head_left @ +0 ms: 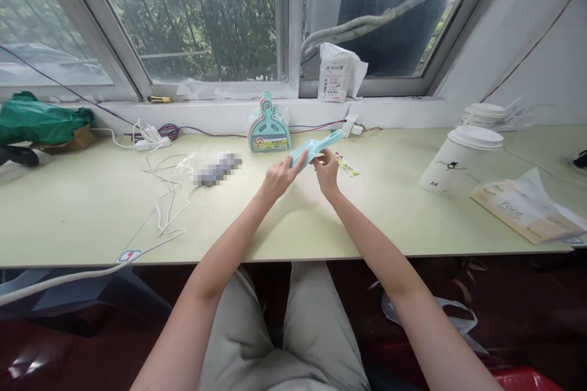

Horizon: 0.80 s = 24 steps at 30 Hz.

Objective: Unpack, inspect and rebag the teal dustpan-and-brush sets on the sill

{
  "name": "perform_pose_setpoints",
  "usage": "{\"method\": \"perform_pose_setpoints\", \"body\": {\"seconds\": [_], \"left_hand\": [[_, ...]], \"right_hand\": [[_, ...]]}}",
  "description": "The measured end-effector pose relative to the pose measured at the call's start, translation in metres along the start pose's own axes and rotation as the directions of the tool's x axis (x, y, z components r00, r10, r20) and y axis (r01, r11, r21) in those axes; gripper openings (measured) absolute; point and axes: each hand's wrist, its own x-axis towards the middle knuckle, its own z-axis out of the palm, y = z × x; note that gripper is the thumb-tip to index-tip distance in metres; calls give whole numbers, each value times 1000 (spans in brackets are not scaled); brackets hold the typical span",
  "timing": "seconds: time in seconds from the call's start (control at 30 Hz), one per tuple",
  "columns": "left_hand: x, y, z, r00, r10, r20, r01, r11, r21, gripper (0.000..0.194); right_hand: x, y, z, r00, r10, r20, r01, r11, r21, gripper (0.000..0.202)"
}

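A small light-turquoise dustpan (306,151) is held above the table, its handle pointing up to the right. My left hand (279,175) is closed on the pan's left side, with the thumb along its edge. My right hand (326,171) has its fingers curled against the underside near the base of the handle; the fingertips are partly hidden. Just right of that hand, a printed label card (347,164) lies on the table. Behind, a stack of similar dustpans with a brush (269,128) leans upright by the sill in clear plastic, turquoise in front.
White cables (167,201) and a power strip (153,143) lie left, beside a pixelated grey object (217,169). A green bag (41,119) sits far left. White lidded cups (461,155) and a tissue pack (527,207) stand right. A white package (334,79) rests on the sill.
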Motion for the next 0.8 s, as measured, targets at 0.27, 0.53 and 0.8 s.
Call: {"method": "perform_pose_setpoints", "body": {"seconds": [0.27,0.53,0.8], "left_hand": [[-2,-15,1,1000,21,6,-21,994,104,49],[2,-64,-21,877,-420,-231,411,907,-91,53],[8,-102,5,665,-698,264,746,634,-204,36]], "right_hand": [[-8,-5,13,998,54,19,-55,998,34,30],[1,-7,-3,989,148,-32,-149,923,-355,36],[28,-21,-41,984,166,68,-36,554,-832,25]]}}
